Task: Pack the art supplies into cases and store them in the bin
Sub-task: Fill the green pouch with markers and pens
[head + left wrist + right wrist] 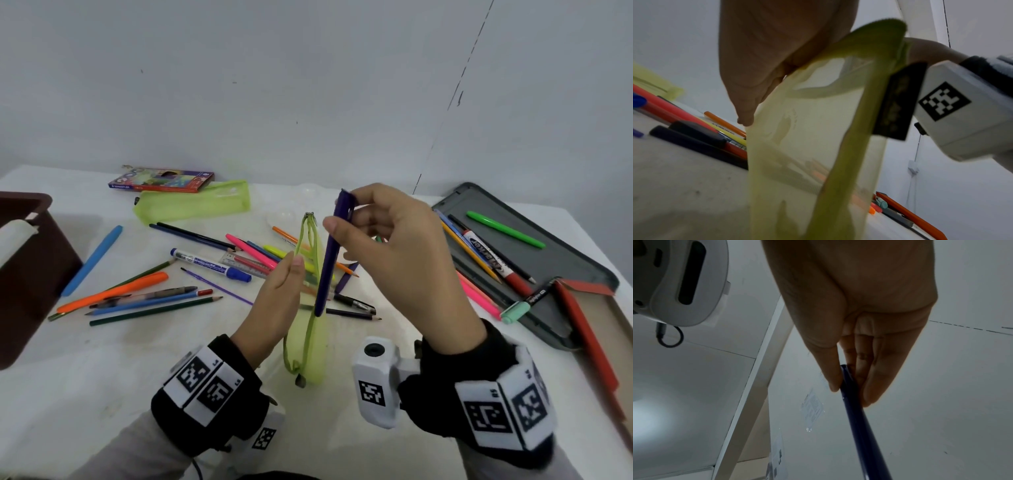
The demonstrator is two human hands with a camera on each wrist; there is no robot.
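A white table (102, 377) stands against a plain grey wall (239, 85).

Purple pen (329, 253) upright, tip entering open green mesh pouch (310, 329)

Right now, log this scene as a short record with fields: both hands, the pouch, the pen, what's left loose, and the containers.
left hand: holds the green mesh pouch upright, zipper open
right hand: pinches the purple pen near its top
pen position: tip down at the pouch mouth, mostly outside
loose supplies: pens, pencils and markers scattered on the white table
second green pouch: lying flat at the back
grey tin case: open, right side, holding several pens
brown bin: far left
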